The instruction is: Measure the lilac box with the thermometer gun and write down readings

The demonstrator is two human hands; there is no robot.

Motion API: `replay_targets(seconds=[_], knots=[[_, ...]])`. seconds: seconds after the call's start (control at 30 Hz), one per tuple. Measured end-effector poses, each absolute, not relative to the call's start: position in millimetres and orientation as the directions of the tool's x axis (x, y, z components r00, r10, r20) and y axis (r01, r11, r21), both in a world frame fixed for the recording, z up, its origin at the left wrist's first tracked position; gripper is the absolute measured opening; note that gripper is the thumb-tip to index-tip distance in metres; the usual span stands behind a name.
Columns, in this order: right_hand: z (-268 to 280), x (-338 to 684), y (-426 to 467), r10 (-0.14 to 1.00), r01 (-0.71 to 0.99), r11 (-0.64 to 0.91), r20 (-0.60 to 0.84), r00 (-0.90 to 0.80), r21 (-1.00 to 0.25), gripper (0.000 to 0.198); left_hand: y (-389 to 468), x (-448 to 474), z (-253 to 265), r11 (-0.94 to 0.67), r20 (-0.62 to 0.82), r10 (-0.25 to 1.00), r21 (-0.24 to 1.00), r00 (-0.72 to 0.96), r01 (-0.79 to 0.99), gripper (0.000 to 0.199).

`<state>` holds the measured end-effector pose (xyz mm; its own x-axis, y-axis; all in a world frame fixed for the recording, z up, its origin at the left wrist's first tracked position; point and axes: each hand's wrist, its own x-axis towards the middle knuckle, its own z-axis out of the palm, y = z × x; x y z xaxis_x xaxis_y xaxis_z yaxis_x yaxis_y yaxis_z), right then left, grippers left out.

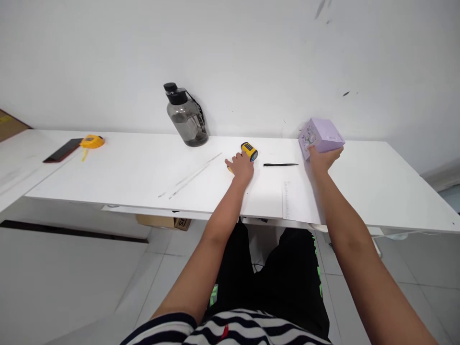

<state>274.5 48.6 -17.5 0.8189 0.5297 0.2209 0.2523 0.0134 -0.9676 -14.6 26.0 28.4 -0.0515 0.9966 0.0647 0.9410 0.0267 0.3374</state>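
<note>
My left hand (242,166) is closed around a yellow-and-black infrared thermometer (249,150) lying on the white table. Its head shows beyond my fingers, and most of its handle is hidden under them. With my right hand (324,158) I grip a pale purple box (325,132) with a flower print, near the wall. The box looks tilted, and I cannot tell whether its base touches the table. Between my hands lies a black pen (281,165). Closer to me, a white notebook or paper pad (298,200) with handwriting sits by the front edge.
A grey see-through water bottle (187,120) with a black lid stands against the wall. Farther left are a yellow tape measure (92,141) and a dark flat case (63,150). Dark marks streak the white table (143,167). Under it is a cardboard box (158,221).
</note>
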Motion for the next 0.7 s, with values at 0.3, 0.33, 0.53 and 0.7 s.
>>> replay_targets(seconds=[0.3,0.33,0.53,0.7], knots=[[-21.6,217.9,57.3,0.652,0.147,0.375,0.373,0.660,-0.915,0.099,29.8,-20.0,31.1,-0.191,0.281,0.959,0.752,-0.045,0.631,0.049],[-20.3,212.4,53.9,0.666,0.123,0.386,0.369,0.648,-0.914,0.095,31.6,-18.7,28.1,-0.249,0.319,0.946,0.823,-0.053,0.510,0.050],[-13.5,201.8,38.3,0.727,0.054,0.382,0.336,0.599,-0.923,0.078,33.9,-4.7,18.7,-0.244,0.245,0.968,0.970,0.051,-0.019,0.044],[-13.3,202.9,33.4,0.719,0.087,0.409,0.380,0.582,-0.908,0.076,28.7,-1.2,19.3,-0.165,0.197,0.959,0.973,0.202,-0.162,0.041]])
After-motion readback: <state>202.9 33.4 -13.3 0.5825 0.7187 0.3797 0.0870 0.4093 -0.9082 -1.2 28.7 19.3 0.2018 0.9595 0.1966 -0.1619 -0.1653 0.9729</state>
